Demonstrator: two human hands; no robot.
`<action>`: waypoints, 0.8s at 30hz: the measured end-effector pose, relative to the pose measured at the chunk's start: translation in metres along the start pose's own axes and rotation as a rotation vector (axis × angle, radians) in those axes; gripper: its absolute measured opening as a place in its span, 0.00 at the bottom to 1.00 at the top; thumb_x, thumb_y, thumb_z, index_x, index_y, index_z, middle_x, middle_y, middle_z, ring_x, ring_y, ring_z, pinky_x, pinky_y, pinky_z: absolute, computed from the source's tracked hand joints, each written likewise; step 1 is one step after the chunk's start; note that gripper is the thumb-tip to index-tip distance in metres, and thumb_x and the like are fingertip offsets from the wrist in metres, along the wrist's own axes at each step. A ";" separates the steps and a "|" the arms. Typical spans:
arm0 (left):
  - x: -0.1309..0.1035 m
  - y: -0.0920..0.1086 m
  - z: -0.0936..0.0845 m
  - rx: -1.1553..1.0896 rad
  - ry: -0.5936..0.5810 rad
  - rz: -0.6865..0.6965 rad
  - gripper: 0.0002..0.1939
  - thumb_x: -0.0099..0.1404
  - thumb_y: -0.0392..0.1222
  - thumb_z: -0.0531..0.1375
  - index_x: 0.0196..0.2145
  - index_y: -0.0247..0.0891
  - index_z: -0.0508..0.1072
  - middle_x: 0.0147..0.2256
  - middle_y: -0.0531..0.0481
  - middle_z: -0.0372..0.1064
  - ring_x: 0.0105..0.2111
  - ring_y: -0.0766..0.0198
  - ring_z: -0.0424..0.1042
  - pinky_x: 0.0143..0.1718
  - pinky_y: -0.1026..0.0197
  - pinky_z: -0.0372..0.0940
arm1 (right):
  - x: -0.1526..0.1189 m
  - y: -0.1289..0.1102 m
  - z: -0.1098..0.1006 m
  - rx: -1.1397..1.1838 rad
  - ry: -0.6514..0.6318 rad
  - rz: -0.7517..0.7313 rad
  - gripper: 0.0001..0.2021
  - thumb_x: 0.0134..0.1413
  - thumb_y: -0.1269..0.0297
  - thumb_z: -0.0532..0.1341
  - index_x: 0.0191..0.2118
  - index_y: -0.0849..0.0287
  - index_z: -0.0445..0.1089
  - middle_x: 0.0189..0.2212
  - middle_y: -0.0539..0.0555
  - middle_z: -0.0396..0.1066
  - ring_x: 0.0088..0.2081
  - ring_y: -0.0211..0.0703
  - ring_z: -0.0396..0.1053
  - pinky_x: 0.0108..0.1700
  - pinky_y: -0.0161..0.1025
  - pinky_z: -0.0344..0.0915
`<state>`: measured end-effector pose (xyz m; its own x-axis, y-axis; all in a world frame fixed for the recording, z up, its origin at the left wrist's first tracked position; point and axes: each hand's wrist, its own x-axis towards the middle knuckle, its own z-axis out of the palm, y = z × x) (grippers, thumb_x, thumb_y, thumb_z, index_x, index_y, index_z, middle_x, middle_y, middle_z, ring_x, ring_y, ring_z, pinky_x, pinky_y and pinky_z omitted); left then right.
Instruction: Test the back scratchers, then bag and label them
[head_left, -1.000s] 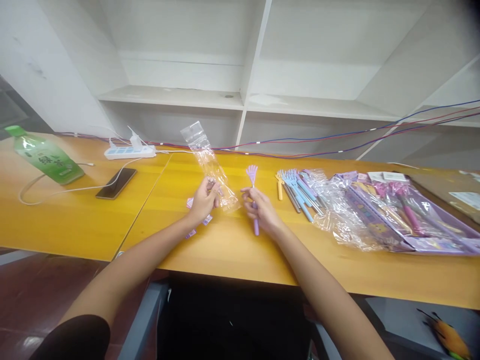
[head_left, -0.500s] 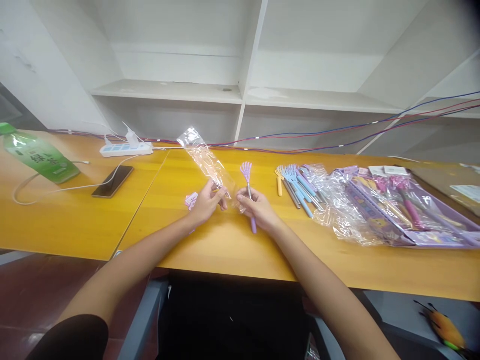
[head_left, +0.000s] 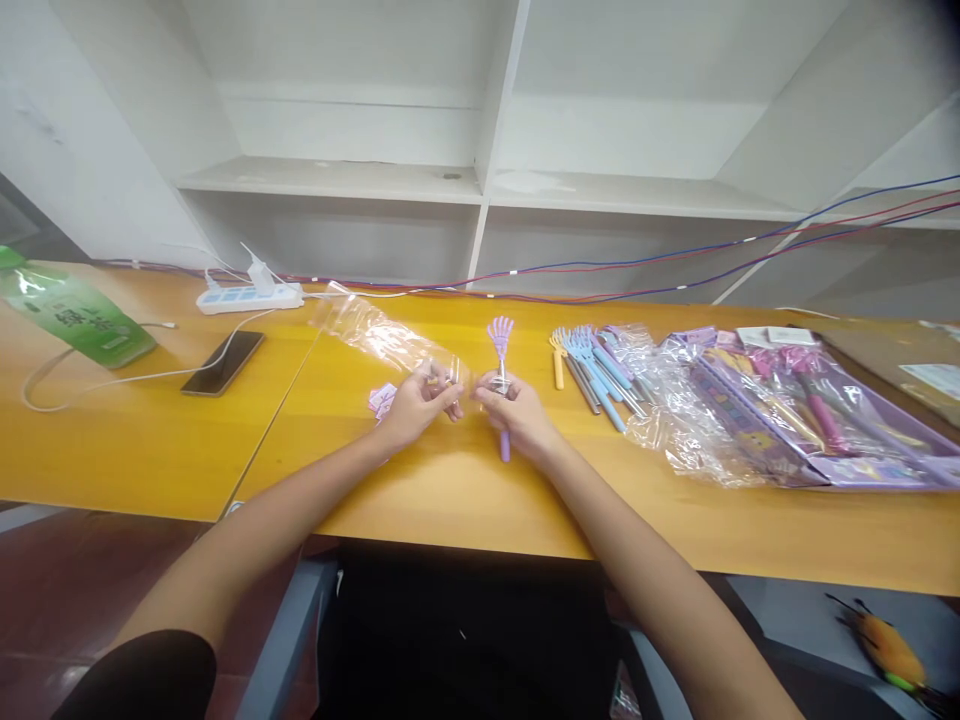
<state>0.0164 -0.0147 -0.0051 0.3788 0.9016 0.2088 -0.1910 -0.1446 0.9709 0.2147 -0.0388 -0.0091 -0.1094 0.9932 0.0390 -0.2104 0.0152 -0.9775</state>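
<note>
The purple back scratcher (head_left: pixel 500 340) has a small hand-shaped head with spread fingers, a thin shiny metal rod and a smooth purple handle. It is in front of the person, above the bench (head_left: pixel 457 510), held by the right hand (head_left: pixel 519 410), whose fingers are closed around its middle part. The left hand (head_left: pixel 415 405) pinches the near end of a clear plastic bag (head_left: pixel 382 335), which is long, narrow and glossy. The two hands are near each other but apart; I cannot tell if the bag touches also the right fingers.

Compared with half a second ago, the far end of the bag has swung to the left and lower, so the bag lies at a flatter slant. The back scratcher, which leaned a little to the left, is now more straight.

Its head points away from the person, toward the shelf (head_left: pixel 337 180), and its handle points back to the body. The long axis runs nearly straight away from the person, while the bag's axis goes obliquely to the far left.
</note>
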 end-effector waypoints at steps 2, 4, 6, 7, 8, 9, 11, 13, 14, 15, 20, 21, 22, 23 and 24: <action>-0.003 0.004 -0.001 0.034 -0.061 0.011 0.26 0.59 0.55 0.76 0.42 0.39 0.68 0.33 0.51 0.77 0.27 0.64 0.77 0.33 0.59 0.73 | 0.000 0.000 -0.001 0.019 0.000 0.004 0.26 0.43 0.46 0.80 0.36 0.55 0.69 0.24 0.44 0.64 0.20 0.29 0.48 0.21 0.33 0.43; -0.005 0.007 -0.002 0.089 -0.121 0.039 0.30 0.55 0.50 0.78 0.50 0.41 0.72 0.39 0.50 0.78 0.31 0.64 0.77 0.35 0.59 0.73 | 0.000 0.001 -0.001 0.031 -0.002 0.013 0.26 0.42 0.46 0.80 0.36 0.55 0.69 0.25 0.44 0.65 0.20 0.29 0.47 0.21 0.33 0.43; -0.006 0.010 -0.003 0.154 -0.155 0.063 0.36 0.54 0.47 0.79 0.57 0.44 0.72 0.41 0.50 0.78 0.36 0.61 0.79 0.41 0.58 0.74 | 0.000 0.001 -0.001 0.032 -0.010 0.020 0.26 0.43 0.46 0.80 0.35 0.55 0.68 0.26 0.44 0.65 0.21 0.28 0.47 0.21 0.33 0.43; -0.006 0.010 -0.004 0.180 -0.161 0.069 0.37 0.55 0.47 0.79 0.59 0.44 0.72 0.42 0.49 0.78 0.39 0.60 0.79 0.44 0.57 0.75 | -0.001 0.001 -0.001 0.032 -0.015 0.019 0.26 0.43 0.46 0.80 0.35 0.55 0.68 0.26 0.44 0.65 0.21 0.28 0.47 0.21 0.33 0.43; -0.005 0.010 -0.005 0.201 -0.161 0.072 0.37 0.55 0.46 0.78 0.60 0.45 0.73 0.44 0.48 0.78 0.42 0.58 0.79 0.46 0.56 0.75 | -0.001 0.000 -0.001 0.030 -0.022 0.017 0.26 0.43 0.46 0.80 0.35 0.55 0.68 0.27 0.45 0.65 0.21 0.29 0.47 0.22 0.33 0.43; -0.005 0.010 -0.005 0.219 -0.163 0.069 0.36 0.55 0.46 0.78 0.60 0.45 0.74 0.46 0.46 0.78 0.44 0.57 0.79 0.48 0.55 0.75 | -0.002 0.000 0.000 0.027 -0.030 0.018 0.26 0.43 0.46 0.80 0.34 0.55 0.68 0.26 0.44 0.64 0.21 0.29 0.47 0.22 0.33 0.43; -0.005 0.008 -0.006 0.252 -0.176 0.061 0.33 0.56 0.46 0.78 0.58 0.44 0.76 0.50 0.44 0.78 0.48 0.54 0.79 0.50 0.53 0.75 | -0.003 -0.003 0.001 0.017 -0.043 0.027 0.26 0.44 0.45 0.80 0.34 0.55 0.68 0.24 0.43 0.61 0.21 0.29 0.46 0.22 0.33 0.42; -0.005 0.007 -0.006 0.266 -0.180 0.063 0.30 0.58 0.46 0.77 0.56 0.45 0.77 0.52 0.43 0.78 0.48 0.54 0.79 0.49 0.53 0.75 | -0.006 -0.006 0.003 0.002 -0.069 0.044 0.26 0.45 0.45 0.79 0.33 0.55 0.67 0.22 0.42 0.57 0.20 0.29 0.45 0.21 0.33 0.41; -0.005 0.007 -0.006 0.266 -0.178 0.065 0.29 0.58 0.46 0.76 0.56 0.45 0.77 0.52 0.43 0.78 0.47 0.55 0.79 0.48 0.53 0.75 | -0.008 -0.008 0.004 -0.007 -0.085 0.053 0.26 0.45 0.45 0.79 0.33 0.55 0.66 0.21 0.41 0.56 0.20 0.29 0.45 0.21 0.34 0.40; -0.005 0.007 -0.005 0.260 -0.176 0.065 0.28 0.59 0.46 0.76 0.56 0.46 0.76 0.51 0.44 0.78 0.45 0.55 0.80 0.46 0.53 0.75 | -0.009 -0.010 0.005 -0.015 -0.095 0.058 0.25 0.46 0.45 0.79 0.33 0.55 0.66 0.21 0.41 0.54 0.20 0.29 0.44 0.21 0.34 0.40; -0.007 0.012 -0.004 0.263 -0.145 0.055 0.26 0.61 0.49 0.74 0.55 0.44 0.74 0.46 0.46 0.78 0.38 0.61 0.79 0.42 0.57 0.75 | -0.008 -0.010 0.004 -0.012 -0.071 0.084 0.23 0.50 0.45 0.78 0.38 0.54 0.70 0.20 0.41 0.54 0.20 0.29 0.43 0.20 0.33 0.39; -0.007 0.012 -0.004 0.272 -0.123 0.063 0.26 0.61 0.49 0.74 0.55 0.43 0.74 0.48 0.46 0.78 0.37 0.63 0.78 0.42 0.58 0.75 | -0.006 -0.009 0.002 0.013 -0.054 0.083 0.23 0.50 0.45 0.77 0.39 0.54 0.71 0.21 0.41 0.55 0.20 0.29 0.42 0.20 0.33 0.39; -0.006 0.013 -0.005 0.276 -0.097 0.068 0.26 0.62 0.50 0.74 0.55 0.43 0.74 0.50 0.45 0.77 0.37 0.64 0.78 0.41 0.59 0.74 | -0.003 -0.008 0.000 0.041 -0.031 0.075 0.23 0.51 0.44 0.77 0.39 0.55 0.72 0.23 0.42 0.56 0.20 0.28 0.42 0.20 0.32 0.38; -0.006 0.013 -0.006 0.271 -0.070 0.069 0.27 0.62 0.51 0.74 0.55 0.43 0.74 0.51 0.45 0.76 0.36 0.66 0.77 0.41 0.60 0.74 | -0.001 -0.007 -0.003 0.068 -0.004 0.058 0.23 0.51 0.43 0.76 0.39 0.55 0.73 0.24 0.43 0.58 0.20 0.28 0.42 0.20 0.32 0.37; -0.006 0.012 -0.007 0.257 -0.046 0.066 0.27 0.62 0.51 0.74 0.55 0.42 0.74 0.52 0.44 0.75 0.35 0.67 0.77 0.41 0.61 0.74 | 0.002 -0.007 -0.006 0.089 0.024 0.033 0.24 0.51 0.41 0.75 0.40 0.56 0.74 0.26 0.44 0.59 0.21 0.28 0.42 0.20 0.32 0.36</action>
<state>0.0058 -0.0188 0.0050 0.4151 0.8683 0.2716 0.0176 -0.3061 0.9518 0.2217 -0.0363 -0.0032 -0.0943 0.9955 0.0012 -0.2925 -0.0266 -0.9559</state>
